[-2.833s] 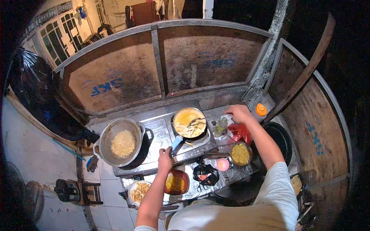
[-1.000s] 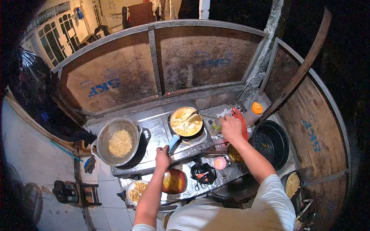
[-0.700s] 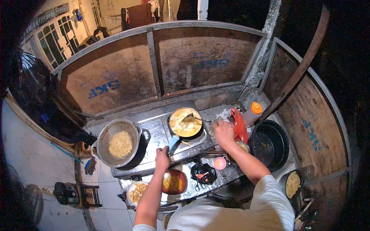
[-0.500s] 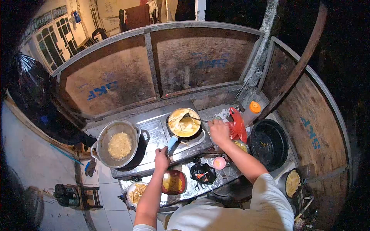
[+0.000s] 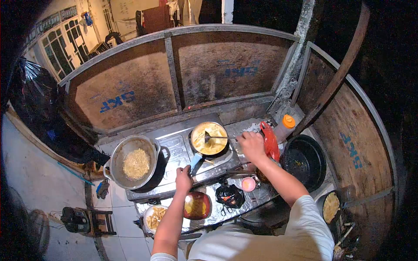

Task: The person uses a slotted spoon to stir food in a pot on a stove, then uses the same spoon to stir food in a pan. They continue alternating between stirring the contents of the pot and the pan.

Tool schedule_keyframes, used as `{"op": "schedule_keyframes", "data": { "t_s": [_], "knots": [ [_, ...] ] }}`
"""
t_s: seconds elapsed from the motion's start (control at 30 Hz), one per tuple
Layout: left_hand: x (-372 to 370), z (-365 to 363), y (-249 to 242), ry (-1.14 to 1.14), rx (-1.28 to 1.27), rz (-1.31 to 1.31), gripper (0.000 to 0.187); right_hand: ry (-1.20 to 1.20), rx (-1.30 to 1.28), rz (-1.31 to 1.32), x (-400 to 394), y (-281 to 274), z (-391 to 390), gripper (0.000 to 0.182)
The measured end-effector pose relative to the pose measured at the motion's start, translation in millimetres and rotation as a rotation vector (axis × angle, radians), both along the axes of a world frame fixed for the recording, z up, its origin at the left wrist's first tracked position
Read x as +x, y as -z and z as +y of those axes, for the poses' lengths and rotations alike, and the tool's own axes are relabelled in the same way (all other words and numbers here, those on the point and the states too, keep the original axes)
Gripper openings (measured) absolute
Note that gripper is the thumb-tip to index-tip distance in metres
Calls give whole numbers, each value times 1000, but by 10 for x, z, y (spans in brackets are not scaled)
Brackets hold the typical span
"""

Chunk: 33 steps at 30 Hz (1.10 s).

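Note:
My left hand (image 5: 183,178) is closed round the blue handle (image 5: 195,161) of a small frying pan, which sits on the right side of the stove (image 5: 174,150). Pale yellow, creamy food (image 5: 213,145) covers the inside of this pan. In my right hand (image 5: 250,144) is the handle of a ladle (image 5: 222,138), whose dark bowl rests in the food near the pan's middle. On the left of the stove stands a wide metal pan (image 5: 118,174) holding light brown noodle-like food (image 5: 136,164).
In front lie a bowl of fries (image 5: 154,217), a red dish (image 5: 197,205), a black plastic bag (image 5: 230,195) and a pink cup (image 5: 248,184). To the right are a red bag (image 5: 270,141), an orange-lidded container (image 5: 287,122), a black basin (image 5: 304,163) and a pan with flat food (image 5: 331,207).
The ladle's bowl has shifted slightly left and down in the food, and its handle is more level. My right hand has moved slightly right; my left hand stays on the handle.

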<state>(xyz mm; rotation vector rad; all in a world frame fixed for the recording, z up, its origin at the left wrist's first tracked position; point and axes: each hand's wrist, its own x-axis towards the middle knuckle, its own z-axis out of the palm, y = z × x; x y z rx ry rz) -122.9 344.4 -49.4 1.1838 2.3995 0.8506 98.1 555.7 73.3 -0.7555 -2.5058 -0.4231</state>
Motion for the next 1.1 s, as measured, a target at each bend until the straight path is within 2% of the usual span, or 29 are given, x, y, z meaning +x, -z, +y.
{"op": "schedule_keyframes", "data": {
  "t_s": [0.13,0.23,0.4,0.5,0.67,0.83,0.97,1.1],
  "knots": [
    [-11,5,61,16,16,24,50,84,-9,-27,-264,136,3,15],
    [-15,2,29,5,1,16,50,33,-22,-16,-312,215,-56,14],
    [-25,4,97,2,23,26,50,46,-83,-23,14,68,41,16],
    [-14,5,81,-1,24,41,49,183,-131,-82,83,-124,38,17],
    [-11,-1,78,13,17,30,50,203,-140,-81,-19,220,86,17],
    [-10,-2,92,6,24,42,51,292,-266,-57,-165,137,46,16],
    [12,-10,46,2,33,25,50,348,-241,-89,-215,344,201,16],
    [-24,19,94,-10,40,42,54,392,-373,-123,-182,157,85,17]
  ]
}}
